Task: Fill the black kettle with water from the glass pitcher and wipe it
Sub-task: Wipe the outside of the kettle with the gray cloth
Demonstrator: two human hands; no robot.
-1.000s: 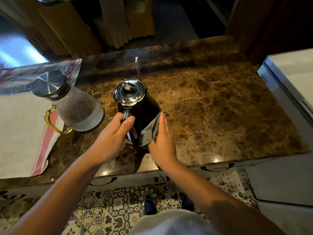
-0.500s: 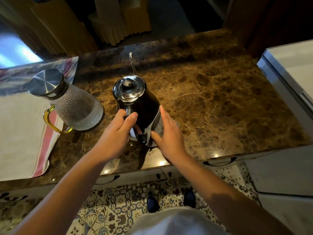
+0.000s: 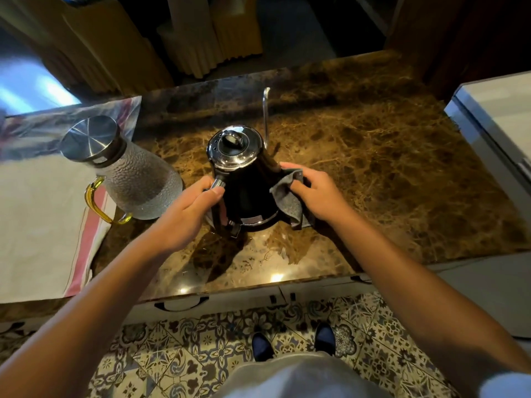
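The black kettle (image 3: 247,191) stands upright on the brown marble counter (image 3: 388,173), its chrome lid on and its thin spout pointing away from me. My left hand (image 3: 186,216) grips the kettle's handle on its near-left side. My right hand (image 3: 319,193) presses a grey cloth (image 3: 288,199) against the kettle's right flank. The glass pitcher (image 3: 135,182), with a steel lid and a yellow handle, stands just left of the kettle, holding water in its lower part.
A white towel with pink stripes (image 3: 43,219) covers the counter's left part, partly under the pitcher. A white appliance (image 3: 494,116) stands at the right edge. Chairs with yellow covers (image 3: 201,38) are beyond the counter. Patterned floor tiles lie below.
My right hand with the cloth has slid from the kettle's near side round to its right flank. My left hand stays on the handle. The view has shifted slightly.
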